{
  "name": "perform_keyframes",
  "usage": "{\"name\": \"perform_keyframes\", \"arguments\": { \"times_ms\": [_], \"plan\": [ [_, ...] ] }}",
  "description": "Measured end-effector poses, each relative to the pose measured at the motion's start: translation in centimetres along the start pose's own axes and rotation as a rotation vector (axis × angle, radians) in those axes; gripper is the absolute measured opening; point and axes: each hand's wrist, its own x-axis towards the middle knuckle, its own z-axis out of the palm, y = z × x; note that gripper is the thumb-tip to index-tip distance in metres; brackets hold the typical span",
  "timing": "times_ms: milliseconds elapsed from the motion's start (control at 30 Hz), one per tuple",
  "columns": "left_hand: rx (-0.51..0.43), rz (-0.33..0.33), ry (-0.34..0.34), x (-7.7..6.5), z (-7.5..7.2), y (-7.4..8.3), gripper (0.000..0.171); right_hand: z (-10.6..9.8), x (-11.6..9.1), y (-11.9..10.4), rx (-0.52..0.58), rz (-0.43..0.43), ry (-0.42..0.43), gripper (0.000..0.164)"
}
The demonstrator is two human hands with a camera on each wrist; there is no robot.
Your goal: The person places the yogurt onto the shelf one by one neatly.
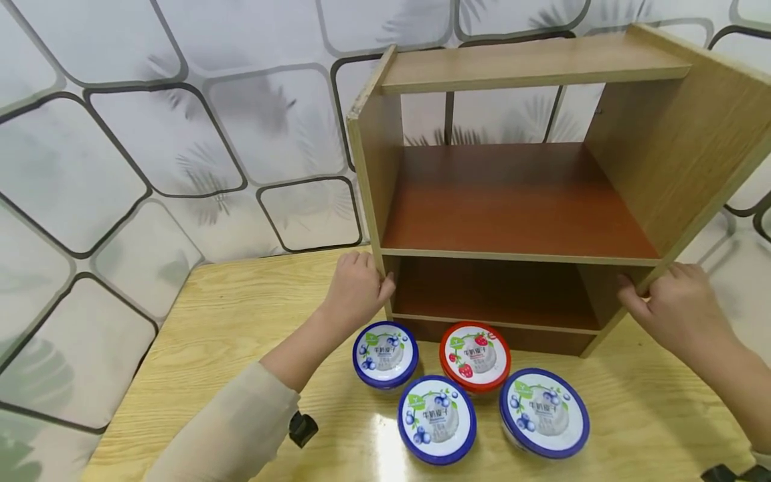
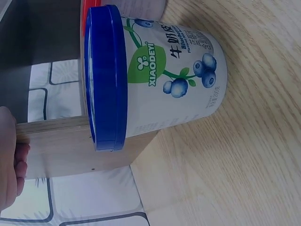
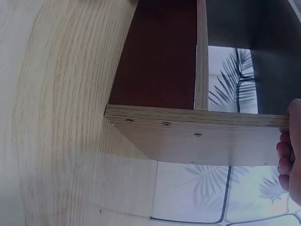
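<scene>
A small wooden shelf unit [image 1: 518, 256] with red-brown boards stands upright on the table. My left hand [image 1: 359, 284] grips the front edge of its left side panel, thumb on the inner face. On the opposite side panel, my right hand [image 1: 683, 304] holds the front edge in the same way. The right wrist view shows the fingers [image 3: 284, 162] of that hand lying along the panel's outer face. Before the unit stand several lidded tubs: a blue-lidded one [image 1: 385, 355] nearest my left hand, a red-lidded one [image 1: 474, 357], and blue-lidded ones [image 1: 436, 420] [image 1: 545, 413] closer to me.
The wooden table [image 1: 241, 308] reaches under the unit and to both sides. Behind it hangs a pale wall covering [image 1: 271, 134] with dark outlined shapes and leaf prints. The tubs stand close together, right against the unit's front base.
</scene>
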Motion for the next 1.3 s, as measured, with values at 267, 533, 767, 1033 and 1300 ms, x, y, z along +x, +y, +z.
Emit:
{"name": "perform_keyframes", "arguments": {
  "times_ms": [267, 533, 767, 1033, 1300],
  "plan": [
    [0.005, 0.023, 0.014, -0.2, -0.1, -0.1, 0.027, 0.5, 0.3, 0.0, 0.011, -0.019, 0.041, 0.057],
    [0.024, 0.013, 0.042, -1.2, -0.6, -1.0, 0.026, 1.5, 1.3, -0.2, 0.055, -0.054, 0.032, 0.056],
    [0.064, 0.015, 0.047, -1.9, -1.1, -1.3, 0.027, 2.0, 1.5, -0.7, 0.077, -0.038, 0.012, 0.067],
    [0.176, 0.045, 0.087, -2.3, -1.7, -2.1, 0.032, 2.0, 2.1, -1.4, 0.048, 0.032, -0.074, 0.058],
    [0.148, 0.016, 0.092, -3.1, -1.9, -2.7, 0.03, 2.7, 2.5, -2.0, 0.058, 0.004, -0.082, 0.066]
  ]
}}
